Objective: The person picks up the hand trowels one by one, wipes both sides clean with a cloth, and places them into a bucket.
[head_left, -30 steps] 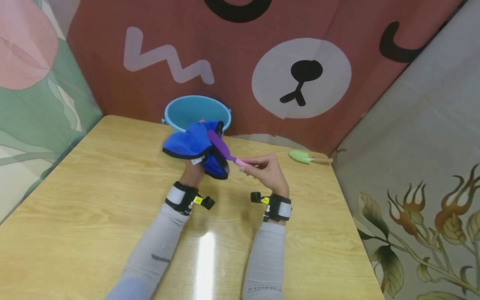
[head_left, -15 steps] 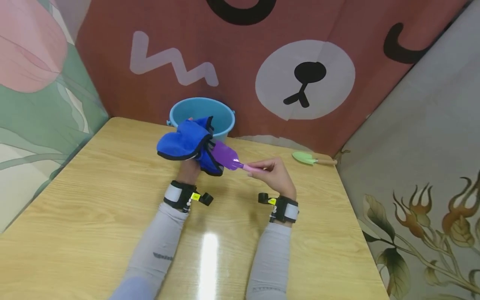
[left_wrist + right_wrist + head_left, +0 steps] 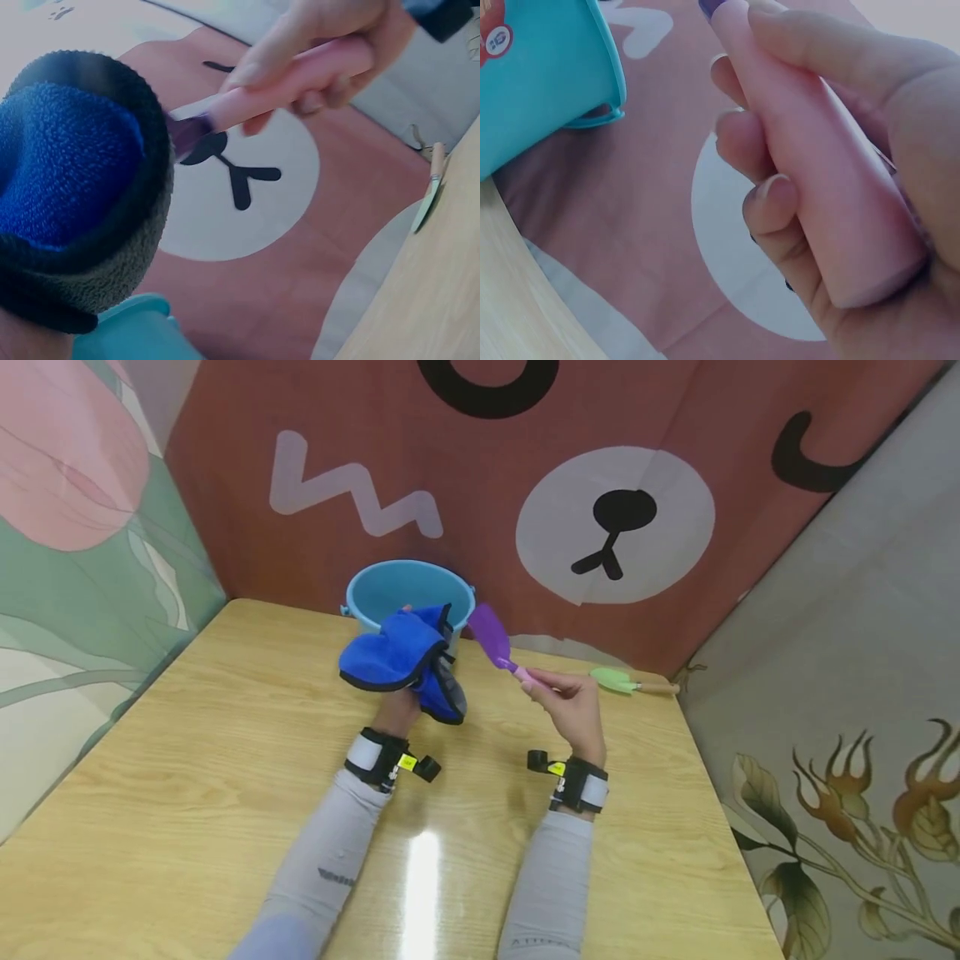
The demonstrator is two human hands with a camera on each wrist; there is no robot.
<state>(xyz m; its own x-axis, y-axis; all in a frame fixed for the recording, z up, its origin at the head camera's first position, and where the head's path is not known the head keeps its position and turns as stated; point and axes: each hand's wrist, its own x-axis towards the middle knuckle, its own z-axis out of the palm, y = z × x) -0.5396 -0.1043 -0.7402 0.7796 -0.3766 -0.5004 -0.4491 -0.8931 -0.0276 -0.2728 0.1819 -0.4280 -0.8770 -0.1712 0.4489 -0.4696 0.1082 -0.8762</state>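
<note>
My left hand (image 3: 397, 714) grips a bunched blue cloth (image 3: 390, 647) with black edging and a grey underside; the cloth hides most of its fingers. To its right, my right hand (image 3: 579, 708) holds a small toy trowel (image 3: 489, 635) by its pink handle (image 3: 825, 165), the purple blade pointing up and left. In the head view, blade and cloth stand slightly apart. The left wrist view has the cloth (image 3: 67, 165) large at left, covering part of the blade. Behind the cloth is a light blue bucket (image 3: 363, 597), its front partly hidden.
A second trowel (image 3: 615, 681), with a light green blade and wooden handle, lies near the table's back right corner. The wooden table (image 3: 187, 760) meets a brown bear-print backdrop (image 3: 480, 510) behind the bucket. A printed curtain (image 3: 810, 693) hangs on the right.
The purple blade was against the cloth earlier and has come away to the right, tilting upward. The cloth swung left, then back right. The view has shifted slightly.
</note>
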